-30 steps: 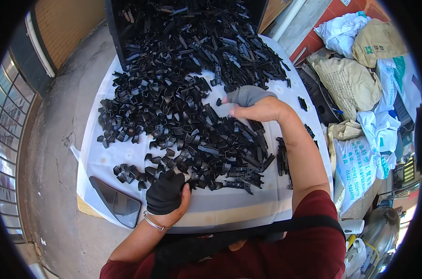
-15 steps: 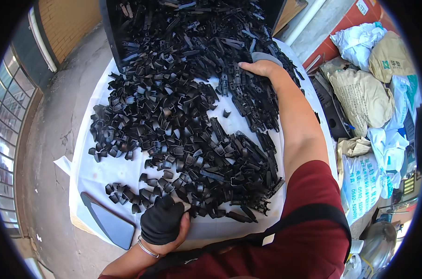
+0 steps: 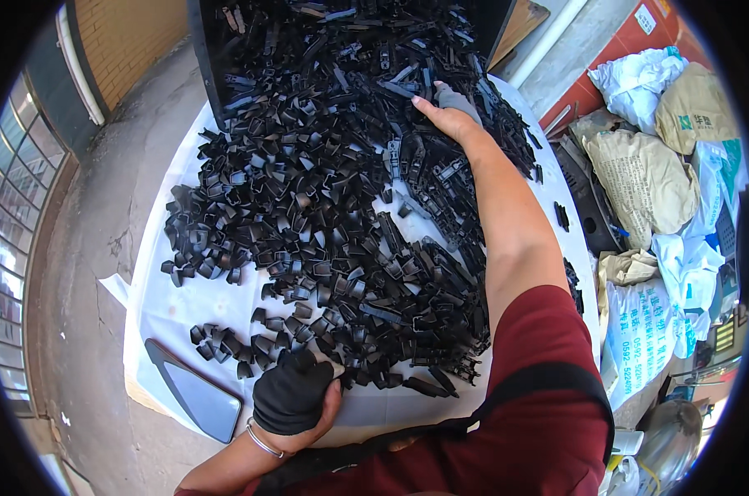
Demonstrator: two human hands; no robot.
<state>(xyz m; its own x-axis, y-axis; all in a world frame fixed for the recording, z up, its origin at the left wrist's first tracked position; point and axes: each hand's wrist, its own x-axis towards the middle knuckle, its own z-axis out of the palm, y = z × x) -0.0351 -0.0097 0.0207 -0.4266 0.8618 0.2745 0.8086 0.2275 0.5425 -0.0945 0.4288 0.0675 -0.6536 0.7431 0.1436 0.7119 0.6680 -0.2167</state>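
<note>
A pile of small black U-shaped plastic pieces [image 3: 283,198] spreads over the left and middle of the white-covered table [image 3: 188,310]. Long black plastic strips [image 3: 440,174] lie heaped along the right and at the back. Deep in those strips, my right hand [image 3: 453,112], partly covered by a grey fingerless glove, reaches out with thumb and fingers apart and nothing gripped between them. At the near edge, my left hand [image 3: 296,393] in a black fingerless glove is curled closed against the nearest pieces. Whatever it holds, if anything, is hidden.
A dark phone [image 3: 197,393] lies at the table's near left corner. Behind the pile stands an open black bin [image 3: 205,62] full of strips. Stuffed sacks [image 3: 643,178] and white plastic bags [image 3: 639,83] crowd the right side. A barred window [image 3: 15,207] is at the left.
My right hand has moved farther away and slightly left, over the strips. Some strips beneath it have shifted, and loose ones show beside my right forearm. My left hand has stayed nearly in place.
</note>
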